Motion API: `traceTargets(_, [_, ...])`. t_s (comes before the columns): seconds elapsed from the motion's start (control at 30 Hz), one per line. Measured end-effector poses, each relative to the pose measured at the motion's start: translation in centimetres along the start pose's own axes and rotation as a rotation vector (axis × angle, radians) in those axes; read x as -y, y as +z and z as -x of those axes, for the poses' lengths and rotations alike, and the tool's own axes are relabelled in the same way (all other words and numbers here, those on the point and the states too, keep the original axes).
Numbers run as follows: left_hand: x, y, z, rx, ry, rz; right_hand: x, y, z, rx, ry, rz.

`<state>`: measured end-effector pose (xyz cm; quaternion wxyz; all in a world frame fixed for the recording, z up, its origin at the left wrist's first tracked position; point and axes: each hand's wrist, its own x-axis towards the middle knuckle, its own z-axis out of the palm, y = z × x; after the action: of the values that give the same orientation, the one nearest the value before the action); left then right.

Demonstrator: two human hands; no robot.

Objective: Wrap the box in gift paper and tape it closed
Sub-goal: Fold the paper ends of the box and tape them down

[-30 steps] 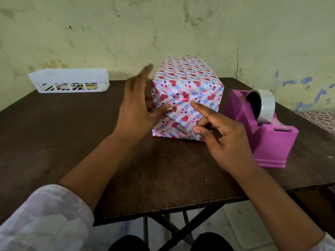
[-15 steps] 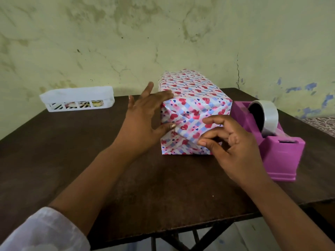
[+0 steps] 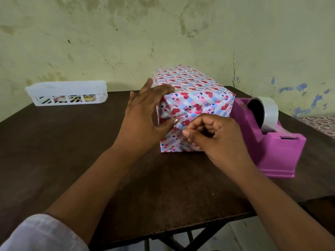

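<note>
Behind everything I see a stained, cracked pale-green wall, and below it a dark brown table fills most of my view. Near the middle of the table sits the box, fully covered in heart-print paper, its folded end facing me. Just to its right stands a pink tape dispenser carrying a roll of clear tape. My left hand is spread wide over the box's near left corner, fingers lying on the top edge and the thumb pressing the folded end face. My right hand is curled loosely against the lower part of that end face, fingertips bunched at the fold; I cannot tell whether it pinches anything. At the far left edge a white slotted tray holds some small items I cannot make out.
</note>
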<state>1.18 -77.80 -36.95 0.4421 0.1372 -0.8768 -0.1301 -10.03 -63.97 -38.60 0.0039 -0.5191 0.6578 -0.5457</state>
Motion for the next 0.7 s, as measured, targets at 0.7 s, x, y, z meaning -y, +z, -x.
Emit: traceTargets(0.7, [0.6,-1.2,-0.1,0.141,0.084,0.060,1.7,2.4,-0.7,-0.132,-0.106,0.632])
